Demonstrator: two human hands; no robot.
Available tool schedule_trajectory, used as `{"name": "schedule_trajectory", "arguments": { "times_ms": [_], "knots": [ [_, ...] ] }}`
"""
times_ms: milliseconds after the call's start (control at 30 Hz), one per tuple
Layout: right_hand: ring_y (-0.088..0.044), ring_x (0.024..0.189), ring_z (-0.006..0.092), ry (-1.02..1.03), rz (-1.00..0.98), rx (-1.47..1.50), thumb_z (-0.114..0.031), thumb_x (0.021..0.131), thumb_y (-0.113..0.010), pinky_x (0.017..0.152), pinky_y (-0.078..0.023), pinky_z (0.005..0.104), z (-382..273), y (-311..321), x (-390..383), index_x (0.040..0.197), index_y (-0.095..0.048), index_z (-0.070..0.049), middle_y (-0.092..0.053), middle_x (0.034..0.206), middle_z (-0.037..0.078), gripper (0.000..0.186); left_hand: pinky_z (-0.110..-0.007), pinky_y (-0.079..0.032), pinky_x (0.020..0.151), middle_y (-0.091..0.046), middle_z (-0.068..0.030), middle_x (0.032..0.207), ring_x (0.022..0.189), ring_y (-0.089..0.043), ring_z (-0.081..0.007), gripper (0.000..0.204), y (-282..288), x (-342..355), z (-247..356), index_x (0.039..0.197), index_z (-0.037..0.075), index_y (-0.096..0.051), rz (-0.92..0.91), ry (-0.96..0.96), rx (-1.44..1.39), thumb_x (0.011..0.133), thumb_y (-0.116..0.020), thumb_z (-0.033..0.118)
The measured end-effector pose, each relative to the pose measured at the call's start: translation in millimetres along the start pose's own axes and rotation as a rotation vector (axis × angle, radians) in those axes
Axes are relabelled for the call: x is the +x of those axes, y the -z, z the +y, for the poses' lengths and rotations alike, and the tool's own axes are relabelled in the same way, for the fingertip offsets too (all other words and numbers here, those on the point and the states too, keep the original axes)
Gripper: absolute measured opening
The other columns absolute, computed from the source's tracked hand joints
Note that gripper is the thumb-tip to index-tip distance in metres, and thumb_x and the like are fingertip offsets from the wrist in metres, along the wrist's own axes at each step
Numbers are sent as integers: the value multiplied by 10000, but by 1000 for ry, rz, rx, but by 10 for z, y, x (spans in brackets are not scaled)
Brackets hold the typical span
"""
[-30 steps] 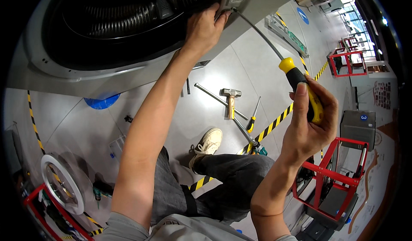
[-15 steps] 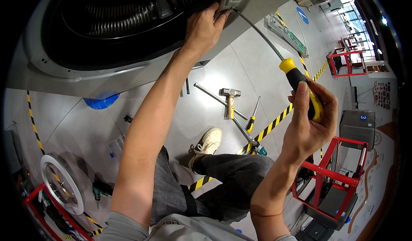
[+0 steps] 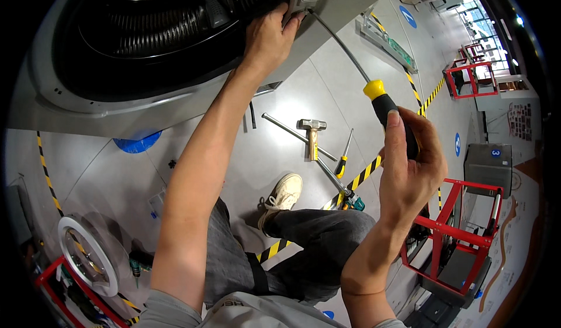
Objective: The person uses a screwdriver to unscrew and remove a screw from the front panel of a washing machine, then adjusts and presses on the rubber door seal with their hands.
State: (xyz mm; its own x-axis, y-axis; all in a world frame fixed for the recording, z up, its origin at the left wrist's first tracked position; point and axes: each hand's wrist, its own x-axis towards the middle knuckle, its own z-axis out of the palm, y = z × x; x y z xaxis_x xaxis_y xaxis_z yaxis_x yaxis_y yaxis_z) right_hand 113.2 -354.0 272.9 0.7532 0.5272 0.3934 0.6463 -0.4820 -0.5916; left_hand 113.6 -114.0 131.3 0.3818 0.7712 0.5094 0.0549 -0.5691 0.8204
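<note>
Screwdriver (image 3: 373,88) gripped in my right hand (image 3: 412,161), tip at washing machine (image 3: 140,117) beside my left hand (image 3: 269,38), curled, hold I cannot tell. Below hands, grey tiled floor (image 3: 327,94); beyond right, windows (image 3: 485,30). Between: 1 hammer (image 3: 312,132), 1 other screwdriver (image 3: 342,163).

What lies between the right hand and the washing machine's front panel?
In the head view, the screwdriver bridges it: black-and-yellow handle end, then metal shaft, whose far end meets the panel beside the left hand.

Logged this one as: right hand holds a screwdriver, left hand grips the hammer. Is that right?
Not quite: in the head view the left hand is at the washing machine's front, and the hammer lies on the floor. The right hand does hold a screwdriver.
</note>
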Motion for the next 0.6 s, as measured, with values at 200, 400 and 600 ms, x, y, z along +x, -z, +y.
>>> {"name": "schedule_trajectory", "arguments": {
  "times_ms": [200,400,600],
  "knots": [
    [-572,670,150,110,-51,-58,-133,822,-752,596,-466,274,125,-77,-2,987,-616,19,-602,855,95,262,-448,-511,700,-685,-185,803,759,-664,-382,246,10,4,5,949,11,-629,-15,11,-18,938,-583,253],
    [-549,664,147,67,7,-62,-114,828,-749,627,-463,265,204,-39,18,1018,-615,26,-598,866,88,272,-447,-506,684,-670,-174,733,714,-661,-373,252,24,12,-6,954,14,-631,-41,31,-34,934,-588,261],
    [-546,687,86,32,52,44,-126,845,-756,606,-447,214,49,-82,41,996,-631,19,-615,882,74,244,-437,-509,688,-663,-176,721,703,-657,-368,262,-7,14,-74,950,4,-631,11,-32,-70,934,-590,262]
  ]
}}
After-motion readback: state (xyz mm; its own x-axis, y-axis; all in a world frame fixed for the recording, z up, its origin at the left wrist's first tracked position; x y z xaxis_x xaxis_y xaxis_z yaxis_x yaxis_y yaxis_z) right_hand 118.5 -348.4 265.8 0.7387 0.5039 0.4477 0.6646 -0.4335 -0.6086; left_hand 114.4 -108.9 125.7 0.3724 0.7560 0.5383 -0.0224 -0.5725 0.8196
